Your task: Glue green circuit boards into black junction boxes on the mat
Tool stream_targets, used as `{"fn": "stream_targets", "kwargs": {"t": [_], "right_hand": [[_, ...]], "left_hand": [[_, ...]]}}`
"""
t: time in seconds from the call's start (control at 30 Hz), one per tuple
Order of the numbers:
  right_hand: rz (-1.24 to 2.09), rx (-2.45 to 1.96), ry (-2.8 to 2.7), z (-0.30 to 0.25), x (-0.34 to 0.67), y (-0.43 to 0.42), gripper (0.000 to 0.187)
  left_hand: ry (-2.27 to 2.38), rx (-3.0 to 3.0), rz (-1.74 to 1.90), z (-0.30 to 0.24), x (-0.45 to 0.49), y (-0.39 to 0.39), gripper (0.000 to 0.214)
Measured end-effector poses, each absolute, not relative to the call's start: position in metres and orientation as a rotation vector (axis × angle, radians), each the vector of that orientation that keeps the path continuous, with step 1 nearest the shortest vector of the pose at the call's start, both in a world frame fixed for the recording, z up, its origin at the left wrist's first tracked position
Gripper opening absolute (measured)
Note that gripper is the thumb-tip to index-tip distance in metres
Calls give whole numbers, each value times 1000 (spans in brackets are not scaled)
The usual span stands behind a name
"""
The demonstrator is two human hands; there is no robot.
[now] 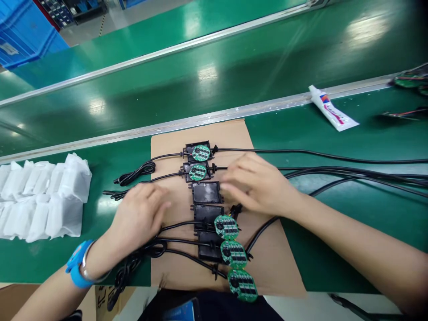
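Note:
My left hand [142, 209] is over the left part of a cardboard sheet [177, 272], thumb and fingers apart, holding nothing visible. Slightly blurred, my right hand [257, 183] hovers right of an uncovered black plastic case [205, 192], its thumb and fingers parted near a black cable [217, 168]. Several such cases stand in a column. The top two hold round green circuit boards [201, 153] with cables leaving both sides. Toward me, three more boards [234, 253] with cables lie in a slanted row, partly over the right edges of the lower cases. A cable coil [129, 263] sits below my left wrist.
White wrapped packets [68, 196] stand in rows at the left. A white and red tube [334, 111] lies back right, by the metal rail [261, 106]. Long black cables [351, 171] run off to the right. Blue crates [30, 35] stand at the far left.

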State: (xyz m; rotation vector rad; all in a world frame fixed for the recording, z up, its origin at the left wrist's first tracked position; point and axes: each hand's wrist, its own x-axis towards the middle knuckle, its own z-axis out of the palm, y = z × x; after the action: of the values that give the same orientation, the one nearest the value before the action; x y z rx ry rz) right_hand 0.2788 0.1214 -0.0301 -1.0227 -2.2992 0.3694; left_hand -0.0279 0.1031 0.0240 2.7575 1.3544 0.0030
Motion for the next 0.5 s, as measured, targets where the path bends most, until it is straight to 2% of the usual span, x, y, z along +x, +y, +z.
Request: {"fn": "stream_targets", "kwargs": {"t": [0.13,0.33,0.5], "right_hand": [[714,-1028,-2466,-14,275,83,22],[837,-1062,-2430,-17,273,68,33],[758,-887,-2436,-22,269,59,17]], "left_hand": [[1120,2577,-19,17,-15,74,19],[1104,2534,50,1,-16,66,18],[1072,2556,60,-1,-18,65,21]]}}
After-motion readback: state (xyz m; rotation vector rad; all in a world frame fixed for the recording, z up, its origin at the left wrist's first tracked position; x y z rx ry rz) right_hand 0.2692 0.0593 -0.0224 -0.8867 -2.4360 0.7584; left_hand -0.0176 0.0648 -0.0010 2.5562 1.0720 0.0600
